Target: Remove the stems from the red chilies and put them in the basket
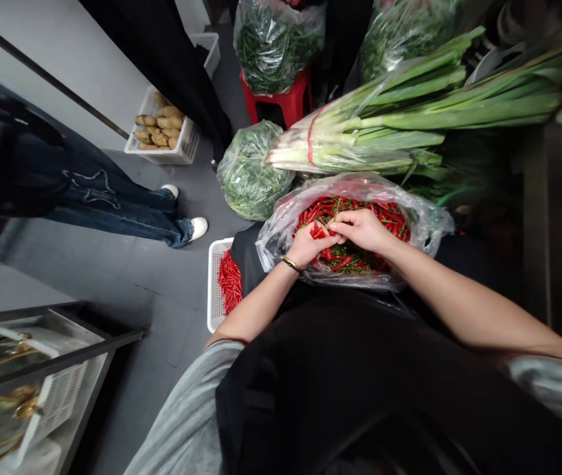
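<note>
Both hands are over a clear plastic bag (429,227) filled with red chili peppers (394,218) on green stems. My left hand (307,245), with a band at the wrist, is closed around several red chilies. Touching it, my right hand (363,229) pinches with thumb and forefinger at the chilies by the left fingers; what exactly sits in that pinch is too small to make out. Left of the bag, a white perforated basket (213,284) holds a heap of red chilies (230,284), which look stemless.
Bundled leeks (340,135) lie just beyond the bag, beside a bag of greens (254,168). Another greens bag (281,46) rests on a red stool (301,99). A potato basket (187,142) stands farther back. A person in jeans (127,211) stands at left, near a metal rack (97,356).
</note>
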Demonstrator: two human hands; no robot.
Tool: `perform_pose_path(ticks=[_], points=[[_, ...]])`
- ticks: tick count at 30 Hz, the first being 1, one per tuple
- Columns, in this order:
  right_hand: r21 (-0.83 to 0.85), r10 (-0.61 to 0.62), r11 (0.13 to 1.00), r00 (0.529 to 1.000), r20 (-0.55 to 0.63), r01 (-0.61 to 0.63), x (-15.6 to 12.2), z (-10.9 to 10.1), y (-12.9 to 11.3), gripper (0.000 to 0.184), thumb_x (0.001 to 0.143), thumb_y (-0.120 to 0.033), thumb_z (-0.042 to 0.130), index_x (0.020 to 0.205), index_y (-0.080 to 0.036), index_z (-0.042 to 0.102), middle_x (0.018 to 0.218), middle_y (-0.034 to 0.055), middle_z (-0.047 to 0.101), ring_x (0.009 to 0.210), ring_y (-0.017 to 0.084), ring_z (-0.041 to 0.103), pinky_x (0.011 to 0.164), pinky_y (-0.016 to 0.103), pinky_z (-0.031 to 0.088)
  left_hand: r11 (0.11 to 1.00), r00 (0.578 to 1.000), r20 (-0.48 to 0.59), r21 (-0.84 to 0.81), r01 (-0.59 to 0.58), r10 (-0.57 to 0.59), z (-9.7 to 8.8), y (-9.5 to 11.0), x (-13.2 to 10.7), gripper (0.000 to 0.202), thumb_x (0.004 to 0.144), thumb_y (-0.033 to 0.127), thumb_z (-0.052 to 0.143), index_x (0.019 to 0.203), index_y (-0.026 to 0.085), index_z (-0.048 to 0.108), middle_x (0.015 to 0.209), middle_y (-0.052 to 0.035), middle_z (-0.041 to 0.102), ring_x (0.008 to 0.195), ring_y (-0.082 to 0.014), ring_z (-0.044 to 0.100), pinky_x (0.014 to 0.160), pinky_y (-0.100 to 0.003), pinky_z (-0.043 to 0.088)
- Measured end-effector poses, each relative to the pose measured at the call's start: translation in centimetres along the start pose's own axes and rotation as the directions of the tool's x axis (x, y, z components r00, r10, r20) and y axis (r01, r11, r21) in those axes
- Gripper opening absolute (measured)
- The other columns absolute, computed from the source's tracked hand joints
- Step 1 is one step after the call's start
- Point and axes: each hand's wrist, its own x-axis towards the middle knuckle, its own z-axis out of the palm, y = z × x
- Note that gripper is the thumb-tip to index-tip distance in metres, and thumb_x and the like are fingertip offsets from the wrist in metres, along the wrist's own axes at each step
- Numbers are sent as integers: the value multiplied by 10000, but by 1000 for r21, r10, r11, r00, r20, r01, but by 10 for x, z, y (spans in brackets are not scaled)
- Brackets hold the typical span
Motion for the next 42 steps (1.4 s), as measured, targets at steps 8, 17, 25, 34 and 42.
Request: perform_pose_path(ticks=[8, 17, 25, 34, 42], points=[[-841, -167, 526, 985, 47, 129, -17, -18, -4, 421, 959, -352, 317, 1093, -139, 655, 1035, 140, 637, 819, 204, 597, 606, 276, 367, 980, 976, 108, -48, 195, -189, -2, 15, 0, 447, 533, 389, 821, 727, 150, 497, 611, -8, 643, 361, -44, 433, 360, -183, 228], [-906, 209, 370, 931, 299, 208, -65, -11, 43, 274, 919, -305, 426, 1008, -161, 642, 1020, 121, 619, 746, 191, 632, 534, 259, 337, 990, 989, 89, 94, 107, -116, -14, 18, -19, 341, 583, 357, 786, 699, 140, 550, 581, 12, 583, 437, -62, 472, 444, -201, 325], [-444, -144, 846, 928, 343, 296, -57, -42, -2, 419, 923, -479, 397, 723, -174, 601, 702, 44, 617, 645, 143, 562, 609, 249, 389, 845, 926, 348, 441, -302, 149, 19, 25, -20, 202, 612, 204, 756, 686, 177, 570, 644, 11, 568, 625, -110, 511, 644, -234, 397], [-574, -47, 804, 978, 205, 158, -49, -26, 30, 360, 923, -433, 427, 990, -164, 657, 926, 88, 662, 738, 161, 614, 598, 252, 419, 983, 990, 88, 141, -119, 107, -29, 49, -36, 373, 620, 379, 780, 769, 166, 513, 765, -31, 649, 704, -142, 634, 627, -247, 475], [-882, 148, 367, 918, 368, 294, -41, -11, 37, 282, 926, -260, 394, 1028, -169, 641, 1066, 131, 585, 747, 175, 627, 538, 248, 346, 812, 713, -687, 492, 314, 140, -210, 26, -85, 359, 577, 341, 770, 780, 162, 534, 593, 35, 565, 557, -115, 541, 525, -228, 443]])
